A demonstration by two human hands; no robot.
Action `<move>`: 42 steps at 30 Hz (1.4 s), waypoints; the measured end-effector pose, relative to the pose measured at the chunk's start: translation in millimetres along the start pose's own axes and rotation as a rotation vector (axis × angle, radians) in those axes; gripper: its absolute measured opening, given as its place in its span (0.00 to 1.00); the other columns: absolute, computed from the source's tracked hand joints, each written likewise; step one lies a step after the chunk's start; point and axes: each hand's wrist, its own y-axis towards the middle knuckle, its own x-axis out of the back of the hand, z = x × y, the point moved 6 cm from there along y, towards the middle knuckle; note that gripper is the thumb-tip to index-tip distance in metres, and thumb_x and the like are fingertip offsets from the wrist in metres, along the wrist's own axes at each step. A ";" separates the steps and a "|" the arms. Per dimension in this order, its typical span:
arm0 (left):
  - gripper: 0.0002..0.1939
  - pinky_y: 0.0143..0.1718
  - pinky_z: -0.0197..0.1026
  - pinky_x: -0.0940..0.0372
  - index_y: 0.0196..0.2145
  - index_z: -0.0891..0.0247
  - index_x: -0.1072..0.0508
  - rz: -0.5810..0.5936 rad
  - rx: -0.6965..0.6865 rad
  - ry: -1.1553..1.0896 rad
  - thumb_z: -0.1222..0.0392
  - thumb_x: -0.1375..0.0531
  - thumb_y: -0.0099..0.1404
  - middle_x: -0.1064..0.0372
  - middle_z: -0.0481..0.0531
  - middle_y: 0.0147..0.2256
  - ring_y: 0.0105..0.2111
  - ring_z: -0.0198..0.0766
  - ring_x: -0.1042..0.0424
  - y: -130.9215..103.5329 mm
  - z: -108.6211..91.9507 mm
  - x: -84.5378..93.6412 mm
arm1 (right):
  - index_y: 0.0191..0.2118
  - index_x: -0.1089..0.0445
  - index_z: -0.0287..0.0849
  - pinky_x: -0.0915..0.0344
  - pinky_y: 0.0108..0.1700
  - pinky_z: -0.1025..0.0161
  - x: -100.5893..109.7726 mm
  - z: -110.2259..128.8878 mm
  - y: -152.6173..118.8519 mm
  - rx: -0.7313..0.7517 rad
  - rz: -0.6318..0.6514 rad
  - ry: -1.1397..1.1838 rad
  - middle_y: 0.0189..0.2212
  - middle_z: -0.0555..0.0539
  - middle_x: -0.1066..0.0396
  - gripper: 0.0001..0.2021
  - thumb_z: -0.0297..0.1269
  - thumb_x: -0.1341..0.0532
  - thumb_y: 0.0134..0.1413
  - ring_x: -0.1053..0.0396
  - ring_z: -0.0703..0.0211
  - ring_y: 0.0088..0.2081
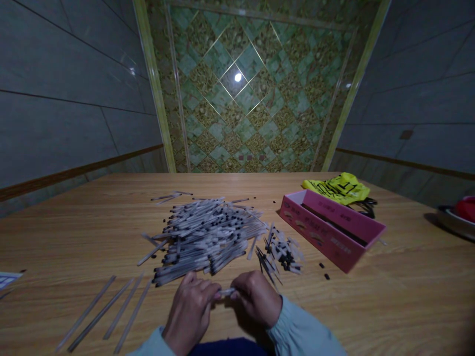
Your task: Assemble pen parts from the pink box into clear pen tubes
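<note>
My left hand [193, 307] and my right hand [256, 296] are near the front edge of the table, fingers closed on the two ends of one short, whitish translucent piece [226, 292]. Just beyond them lies a large heap of thin translucent sticks with dark ends [211, 232]. To the right of the heap is a smaller pile of short clear and black pieces [284, 249], with thin dark-pointed pieces [267, 262] beside it. Several long thin tubes [120, 306] lie apart on the left.
A pink open box [322, 235] stands at the right. Behind it is a yellow bag [339, 188] with black print. A round dish [454, 222] holding something red sits at the far right edge. Small black bits [326, 276] lie before the box on the wooden table [401, 301].
</note>
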 end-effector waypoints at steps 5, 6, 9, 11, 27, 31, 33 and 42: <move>0.12 0.33 0.45 0.49 0.27 0.59 0.31 0.019 0.036 0.010 0.71 0.50 0.61 0.29 0.47 0.23 0.25 0.38 0.34 -0.7 0.4 0.2 | 0.28 0.31 0.40 0.58 0.25 0.65 1.6 2.5 -1.0 0.082 0.007 -0.257 0.23 0.46 0.31 0.02 0.31 0.41 0.47 0.39 0.63 0.23; 0.13 0.33 0.44 0.48 0.26 0.59 0.31 0.023 0.052 0.009 0.70 0.51 0.62 0.30 0.47 0.23 0.25 0.38 0.34 -0.9 0.9 0.4 | 0.29 0.31 0.40 0.59 0.25 0.65 2.0 3.0 -1.5 0.110 0.007 -0.281 0.23 0.47 0.31 0.03 0.32 0.42 0.49 0.40 0.63 0.23; 0.14 0.31 0.43 0.47 0.24 0.58 0.30 0.079 0.113 -0.036 0.67 0.50 0.63 0.30 0.45 0.22 0.25 0.38 0.33 -1.8 4.0 -2.5 | 0.31 0.31 0.41 0.59 0.25 0.64 2.3 5.4 -3.5 0.197 0.012 -0.309 0.23 0.47 0.32 0.07 0.34 0.45 0.55 0.42 0.64 0.23; 0.14 0.30 0.42 0.47 0.23 0.57 0.30 0.105 0.158 -0.057 0.66 0.49 0.63 0.30 0.44 0.21 0.25 0.37 0.33 -2.0 7.0 -4.3 | 0.32 0.31 0.40 0.59 0.25 0.64 1.5 5.5 -3.8 0.191 0.000 -0.277 0.24 0.47 0.33 0.09 0.36 0.46 0.56 0.42 0.64 0.23; 0.11 0.38 0.46 0.47 0.36 0.58 0.28 -0.190 -0.028 0.061 0.69 0.47 0.62 0.27 0.48 0.27 0.30 0.38 0.31 1.1 -5.4 18.1 | 0.21 0.40 0.38 0.67 0.14 0.72 -44.6 -14.6 -6.9 -0.568 0.319 1.458 0.12 0.58 0.48 0.20 0.51 0.36 0.42 0.61 0.76 0.12; 0.11 0.36 0.45 0.48 0.32 0.59 0.29 -0.106 -0.049 0.023 0.72 0.48 0.60 0.30 0.48 0.25 0.27 0.38 0.32 1.8 -5.5 7.7 | 0.17 0.34 0.33 0.62 0.14 0.70 -31.5 -23.1 -5.9 -0.467 0.164 1.126 0.10 0.51 0.40 0.26 0.57 0.37 0.40 0.53 0.74 0.10; 0.11 0.35 0.45 0.48 0.31 0.59 0.29 -0.060 -0.059 0.020 0.72 0.48 0.58 0.31 0.47 0.23 0.27 0.38 0.33 1.9 -5.5 3.3 | 0.18 0.31 0.32 0.59 0.15 0.70 -31.8 -23.1 -6.2 -0.433 0.193 1.023 0.11 0.50 0.38 0.26 0.57 0.38 0.41 0.51 0.73 0.11; 0.11 0.32 0.44 0.49 0.24 0.59 0.31 0.054 -0.010 0.069 0.69 0.48 0.59 0.30 0.47 0.22 0.24 0.38 0.35 2.5 -2.2 3.2 | 0.22 0.29 0.38 0.54 0.25 0.66 -11.6 -6.2 -3.6 -0.118 0.031 0.058 0.19 0.47 0.31 0.09 0.33 0.42 0.49 0.40 0.64 0.22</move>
